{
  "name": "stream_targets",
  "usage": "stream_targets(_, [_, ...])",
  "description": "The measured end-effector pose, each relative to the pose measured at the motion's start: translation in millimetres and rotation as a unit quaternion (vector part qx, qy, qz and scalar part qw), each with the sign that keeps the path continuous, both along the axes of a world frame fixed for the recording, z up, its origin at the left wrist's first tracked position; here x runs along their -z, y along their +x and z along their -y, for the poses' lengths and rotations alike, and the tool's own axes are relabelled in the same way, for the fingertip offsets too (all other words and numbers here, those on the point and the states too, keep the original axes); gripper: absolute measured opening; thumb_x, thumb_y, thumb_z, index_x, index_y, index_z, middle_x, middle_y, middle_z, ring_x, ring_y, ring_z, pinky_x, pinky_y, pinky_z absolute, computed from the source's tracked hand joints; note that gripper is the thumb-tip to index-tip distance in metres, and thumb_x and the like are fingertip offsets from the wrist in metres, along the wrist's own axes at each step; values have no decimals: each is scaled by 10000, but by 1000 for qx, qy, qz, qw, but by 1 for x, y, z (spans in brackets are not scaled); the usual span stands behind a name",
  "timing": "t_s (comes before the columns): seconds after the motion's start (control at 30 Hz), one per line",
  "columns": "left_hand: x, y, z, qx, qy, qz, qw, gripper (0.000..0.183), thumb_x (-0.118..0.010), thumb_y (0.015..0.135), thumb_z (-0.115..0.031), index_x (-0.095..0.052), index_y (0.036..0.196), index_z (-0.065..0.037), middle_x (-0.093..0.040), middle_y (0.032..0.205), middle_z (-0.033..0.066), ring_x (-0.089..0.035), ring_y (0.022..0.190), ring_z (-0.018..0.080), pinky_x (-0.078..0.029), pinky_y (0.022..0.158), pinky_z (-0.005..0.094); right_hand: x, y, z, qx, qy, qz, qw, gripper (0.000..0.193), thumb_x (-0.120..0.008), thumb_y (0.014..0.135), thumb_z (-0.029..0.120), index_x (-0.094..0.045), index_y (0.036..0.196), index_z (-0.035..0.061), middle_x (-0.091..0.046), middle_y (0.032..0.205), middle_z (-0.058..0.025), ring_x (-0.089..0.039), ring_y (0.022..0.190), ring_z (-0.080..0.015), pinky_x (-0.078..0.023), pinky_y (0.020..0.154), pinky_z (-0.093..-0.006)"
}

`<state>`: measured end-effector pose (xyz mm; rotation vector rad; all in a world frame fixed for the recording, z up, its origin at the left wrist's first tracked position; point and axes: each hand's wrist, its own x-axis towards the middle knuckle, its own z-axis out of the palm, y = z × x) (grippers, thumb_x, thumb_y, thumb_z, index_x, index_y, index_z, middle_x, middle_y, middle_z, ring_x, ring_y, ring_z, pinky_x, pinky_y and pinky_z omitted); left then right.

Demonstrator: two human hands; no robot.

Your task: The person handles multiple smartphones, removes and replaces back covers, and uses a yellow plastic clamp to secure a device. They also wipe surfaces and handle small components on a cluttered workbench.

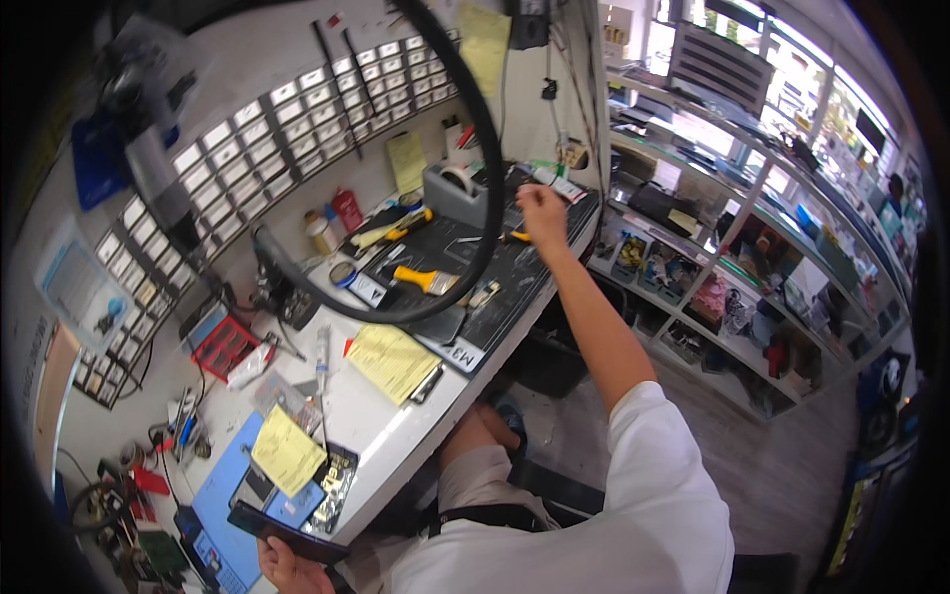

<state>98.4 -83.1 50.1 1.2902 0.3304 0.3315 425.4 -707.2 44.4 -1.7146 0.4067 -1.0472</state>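
Observation:
My left hand (287, 569) grips a dark, flat, phone-like device (287, 533) by its lower edge, fingers wrapped round it. The device is tilted over the near edge of a blue work mat (223, 495). Beside it, a yellow paper slip (288, 450) lies across some parts and a silvery bag (336, 485). My right arm reaches out to the far end of the bench. There my right hand (541, 213) is closed, its fingers curled together; whether something small is in them is hidden. Close to that hand stands a grey tape dispenser (457, 201).
A black mat (505, 287) bears a yellow-handled brush (426, 279) and tools. More yellow slips (391, 361) lie mid-bench. A black ring on an arm (487, 168) hangs over the bench. Small-parts drawers (297, 124) line the wall; laden shelves (732, 257) stand right.

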Motion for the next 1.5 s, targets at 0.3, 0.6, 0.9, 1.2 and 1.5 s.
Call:
stream_targets(0.3, [1,13,26,69,26,-28,997,465,-682,1111,-334,-549,1313,63,-503,779,-2,-445,633,129,-408,605,306,20,147,43,-39,-183,-255,949,453,-647,983,326,-768,1200,-53,-757,1210,-308,-721,1206,-425,-545,1054,-493])
stream_targets(0.6, [-41,23,59,62,-36,40,997,518,-673,1095,-205,-473,1495,57,-650,1284,147,-638,1126,254,-530,1002,398,-19,144,39,-119,42,-190,974,394,-890,759,189,-787,974,-124,-791,945,-203,-732,839,-276,-574,726,-470])
stream_targets(0.9, [-8,34,15,109,-113,40,987,614,-679,1047,-44,-391,1588,-43,-661,1336,155,-675,1137,238,-559,986,347,-5,97,64,-104,186,-219,952,145,-821,784,120,-752,812,-6,-704,758,-114,-565,600,-199,-442,583,-397])
stream_targets(1.2, [-2,37,18,52,-58,29,997,234,-726,1035,-114,-691,1253,-37,-686,1059,-13,-588,970,73,-440,911,250,4,57,31,-137,-40,-300,943,248,-752,927,252,-731,862,13,-675,796,-86,-646,740,-215,-536,723,-372])
stream_targets(1.5, [-4,60,47,161,22,19,987,347,-785,1052,-273,-709,1273,-17,-700,1177,10,-591,1061,64,-455,959,243,-26,-196,-282,-579,-45,-159,798,134,-755,1038,139,-735,1012,9,-730,963,-35,-632,929,-98,-508,838,-280])
